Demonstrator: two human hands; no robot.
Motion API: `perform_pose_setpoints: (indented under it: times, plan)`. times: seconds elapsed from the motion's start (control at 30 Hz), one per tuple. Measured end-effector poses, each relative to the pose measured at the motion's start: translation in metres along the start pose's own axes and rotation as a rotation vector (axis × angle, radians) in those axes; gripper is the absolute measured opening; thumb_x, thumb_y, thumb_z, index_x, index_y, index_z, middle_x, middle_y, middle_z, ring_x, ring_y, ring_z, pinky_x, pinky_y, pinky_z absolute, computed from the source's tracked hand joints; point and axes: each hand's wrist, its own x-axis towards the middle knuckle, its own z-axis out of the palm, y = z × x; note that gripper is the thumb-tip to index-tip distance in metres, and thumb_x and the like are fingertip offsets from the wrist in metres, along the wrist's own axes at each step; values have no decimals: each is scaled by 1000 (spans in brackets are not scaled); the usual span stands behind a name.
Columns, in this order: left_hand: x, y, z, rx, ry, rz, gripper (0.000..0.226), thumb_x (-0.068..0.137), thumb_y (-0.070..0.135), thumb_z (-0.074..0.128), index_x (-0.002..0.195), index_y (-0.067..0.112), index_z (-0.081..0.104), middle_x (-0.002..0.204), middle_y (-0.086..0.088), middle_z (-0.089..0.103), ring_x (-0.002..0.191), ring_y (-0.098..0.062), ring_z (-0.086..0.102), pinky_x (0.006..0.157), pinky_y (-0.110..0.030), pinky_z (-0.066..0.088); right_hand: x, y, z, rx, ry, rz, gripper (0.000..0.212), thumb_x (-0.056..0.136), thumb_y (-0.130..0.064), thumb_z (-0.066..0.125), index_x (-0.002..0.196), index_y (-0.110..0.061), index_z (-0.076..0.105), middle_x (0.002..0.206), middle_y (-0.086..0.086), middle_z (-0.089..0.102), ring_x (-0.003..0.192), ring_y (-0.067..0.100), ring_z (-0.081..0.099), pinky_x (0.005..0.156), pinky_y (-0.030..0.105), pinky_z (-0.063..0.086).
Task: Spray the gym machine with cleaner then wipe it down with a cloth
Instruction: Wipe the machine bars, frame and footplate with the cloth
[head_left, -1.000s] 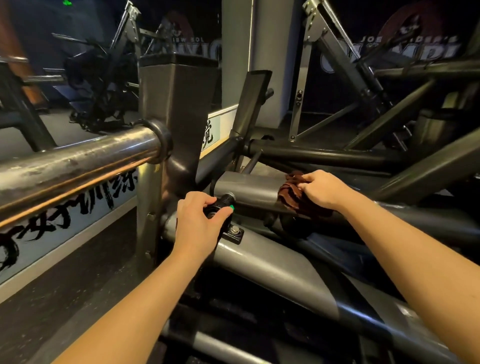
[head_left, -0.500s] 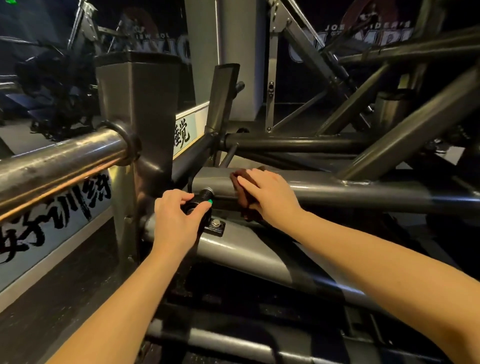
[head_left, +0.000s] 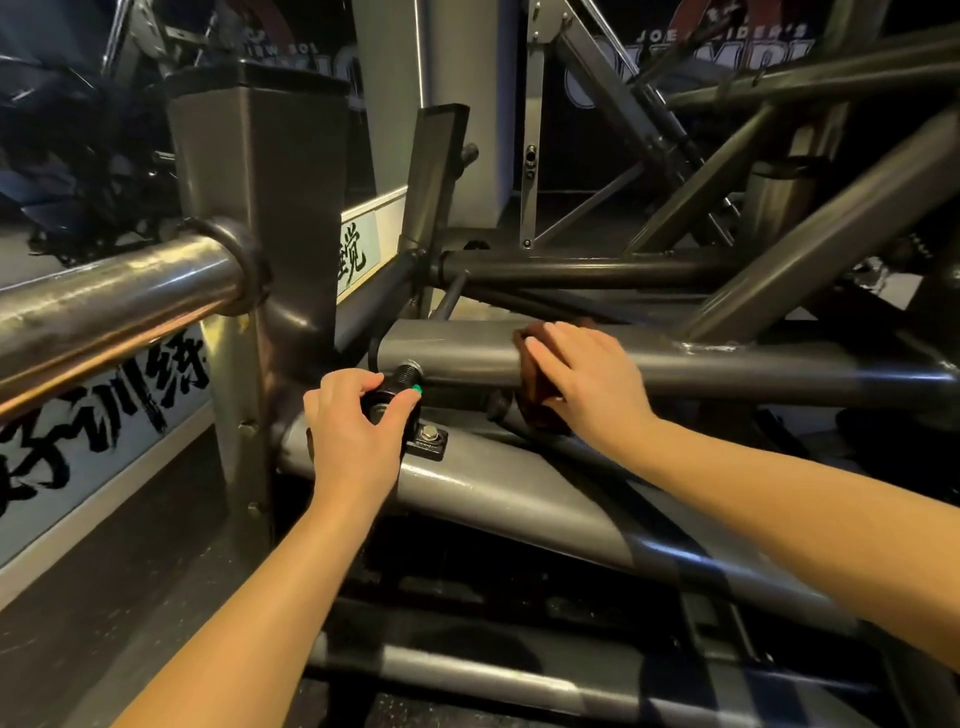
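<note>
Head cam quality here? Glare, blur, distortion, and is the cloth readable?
Head view is dim, background nearly black. Head view shows warm glare streaks on the chrome bar. Head view edges bow from the wide angle, forearms stretched. Head view has little blur: right hand and grey tube crisp, dark cloth low-contrast, mostly covered.

The room is dim, and the back is nearly black. Light falls from above, so both arms (head_left: 249, 597) look bright. The bar (head_left: 119, 296) on the left shines with an orange streak (the strongest glare here). Deep shadow fills the gaps under the tubes (head_left: 519, 499), and the black knob (head_left: 396, 385) in the left hand (head_left: 358, 431) is hard to make out. Straight lines bend near the edges. The far sign (head_left: 727, 36) is blurry.
</note>
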Motion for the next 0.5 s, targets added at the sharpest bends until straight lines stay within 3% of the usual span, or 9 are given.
perform_pose_setpoints:
  times: [0.23, 0.4, 0.5]
  plan:
    - [-1, 4, -1, 35, -23, 3, 33, 90, 34, 78, 113, 25, 57, 102, 30, 41, 115, -15, 47, 91, -33, 42, 70, -85, 28, 13, -71, 19, 97, 80, -35, 85, 158, -15, 32, 158, 17, 36, 146, 36, 34, 123, 48, 29]
    - [-3, 8, -3, 39, -18, -28, 33, 90, 34, 78, 113, 25, 56, 101, 29, 40, 113, -14, 47, 91, -32, 41, 33, -48, 24, 35, -14, -45, 95, 83, -20, 83, 160, -18, 29, 164, 15, 31, 152, 35, 28, 123, 52, 30]
    - [-4, 5, -1, 42, -6, -31, 32, 90, 35, 77, 114, 24, 57, 104, 19, 48, 114, -12, 44, 92, -33, 41, -2, -8, 12, 40, 41, -31, 87, 88, -22, 79, 160, -17, 31, 164, 14, 31, 153, 33, 28, 122, 52, 31]
